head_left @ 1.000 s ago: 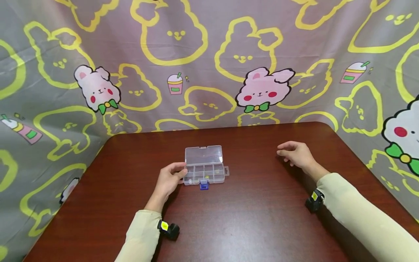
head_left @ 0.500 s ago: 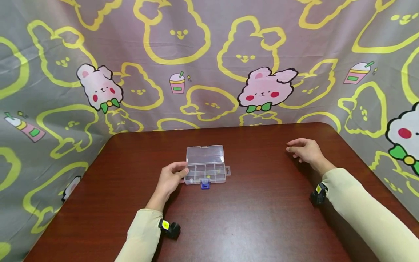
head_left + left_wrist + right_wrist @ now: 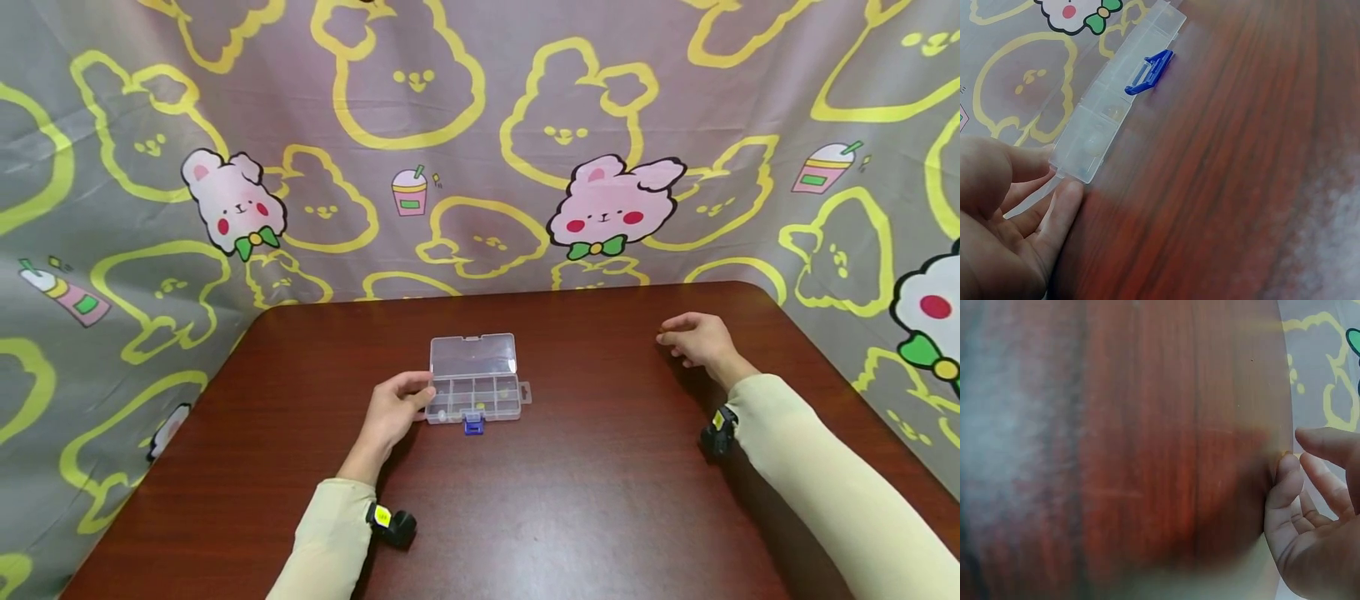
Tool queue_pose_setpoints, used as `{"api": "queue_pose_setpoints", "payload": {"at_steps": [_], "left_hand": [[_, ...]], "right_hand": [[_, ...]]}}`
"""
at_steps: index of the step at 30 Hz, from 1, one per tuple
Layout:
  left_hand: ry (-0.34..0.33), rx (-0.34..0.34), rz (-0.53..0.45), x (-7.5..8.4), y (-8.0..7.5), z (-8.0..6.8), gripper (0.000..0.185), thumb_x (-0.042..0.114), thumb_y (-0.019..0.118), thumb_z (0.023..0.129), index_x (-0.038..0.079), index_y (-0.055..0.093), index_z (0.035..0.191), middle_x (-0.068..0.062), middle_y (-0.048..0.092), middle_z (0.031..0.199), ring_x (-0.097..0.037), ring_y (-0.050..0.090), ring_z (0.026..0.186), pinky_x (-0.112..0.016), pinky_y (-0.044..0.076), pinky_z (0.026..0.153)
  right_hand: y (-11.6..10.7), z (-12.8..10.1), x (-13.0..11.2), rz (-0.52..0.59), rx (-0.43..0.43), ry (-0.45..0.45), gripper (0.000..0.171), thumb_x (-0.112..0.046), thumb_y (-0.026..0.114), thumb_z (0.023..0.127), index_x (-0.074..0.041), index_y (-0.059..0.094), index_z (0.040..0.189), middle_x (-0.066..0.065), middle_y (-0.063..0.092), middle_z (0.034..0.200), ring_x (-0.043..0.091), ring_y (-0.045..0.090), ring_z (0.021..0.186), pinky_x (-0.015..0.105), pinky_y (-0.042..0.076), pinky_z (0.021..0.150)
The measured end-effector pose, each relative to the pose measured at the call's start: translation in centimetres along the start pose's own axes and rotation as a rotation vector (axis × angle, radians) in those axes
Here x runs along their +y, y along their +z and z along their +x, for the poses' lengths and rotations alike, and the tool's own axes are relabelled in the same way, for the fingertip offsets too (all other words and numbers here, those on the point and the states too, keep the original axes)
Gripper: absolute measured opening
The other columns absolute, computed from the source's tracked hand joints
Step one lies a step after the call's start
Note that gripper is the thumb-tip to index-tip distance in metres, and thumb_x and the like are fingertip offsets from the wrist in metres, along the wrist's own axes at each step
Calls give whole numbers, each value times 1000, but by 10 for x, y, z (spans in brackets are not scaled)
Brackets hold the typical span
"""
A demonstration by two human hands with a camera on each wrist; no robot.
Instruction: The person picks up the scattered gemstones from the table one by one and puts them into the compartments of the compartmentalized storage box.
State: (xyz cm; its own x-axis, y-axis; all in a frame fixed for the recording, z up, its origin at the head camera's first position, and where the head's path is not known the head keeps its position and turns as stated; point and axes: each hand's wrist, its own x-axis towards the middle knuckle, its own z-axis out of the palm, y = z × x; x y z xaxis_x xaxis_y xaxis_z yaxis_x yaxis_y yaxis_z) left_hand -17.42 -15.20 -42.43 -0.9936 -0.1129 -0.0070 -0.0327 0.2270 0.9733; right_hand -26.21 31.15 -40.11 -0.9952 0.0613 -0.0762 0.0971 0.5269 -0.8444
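Pinching the left end of the clear compartment box (image 3: 475, 398), the fingers (image 3: 1063, 203) of the left hand (image 3: 390, 414) are curling round its near corner with the thumb on top, seemingly to be bracing the light plastic against sliding on the polished worktop (image 3: 570, 500); the box is lying at the worktop's middle, its transparent lid (image 3: 473, 356) lying back open away from the person, its blue latch (image 3: 472, 425) hanging at the near edge facing them, small yellowish bits sitting in some compartments; the right hand (image 3: 696, 339) is hovering well apart at the far right, fingers (image 3: 1288, 487) loosely bent and gripping nothing, near the cartoon-rabbit cloth (image 3: 480, 142) backing the scene.
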Motion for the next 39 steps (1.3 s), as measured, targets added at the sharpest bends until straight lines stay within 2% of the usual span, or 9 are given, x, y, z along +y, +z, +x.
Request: {"api": "queue_pose_setpoints", "payload": {"at_steps": [6,10,15,23,39], "left_hand": [[8,12,7,-3,0,2,27,-2,69,92,-3,70,119,-20,69,111,-19,66,88,-31,59,69],[10,14,19,-3,1,2,27,-1,69,92,-2,70,119,-20,69,111,-19,65,89,-31,59,69],[-9,14,22,-2,2,3,27,0,70,92,0,71,118,-18,69,112,-19,66,89,-32,59,69],[-9,15,21,-3,1,3,27,-1,70,91,-1,70,118,-18,69,112,-19,66,88,-32,60,69],[-5,15,13,-4,1,2,27,-1,69,92,-1,70,119,-21,69,113,-21,67,90,-32,60,70]], "right_hand": [[1,7,0,-35,20,14,40,-14,70,93,9,59,124,5,64,76,14,59,65,30,54,54],[3,11,0,-38,35,29,43,-13,71,92,9,57,126,3,62,73,12,58,64,30,54,52],[2,14,2,-10,43,51,46,-11,72,91,9,55,128,0,59,68,12,56,61,29,54,51],[3,18,2,24,55,65,46,-10,70,91,10,54,128,1,58,68,12,55,58,29,55,51],[3,20,6,1,43,56,38,-9,71,90,12,62,120,-1,60,67,11,56,57,29,56,51]]}}
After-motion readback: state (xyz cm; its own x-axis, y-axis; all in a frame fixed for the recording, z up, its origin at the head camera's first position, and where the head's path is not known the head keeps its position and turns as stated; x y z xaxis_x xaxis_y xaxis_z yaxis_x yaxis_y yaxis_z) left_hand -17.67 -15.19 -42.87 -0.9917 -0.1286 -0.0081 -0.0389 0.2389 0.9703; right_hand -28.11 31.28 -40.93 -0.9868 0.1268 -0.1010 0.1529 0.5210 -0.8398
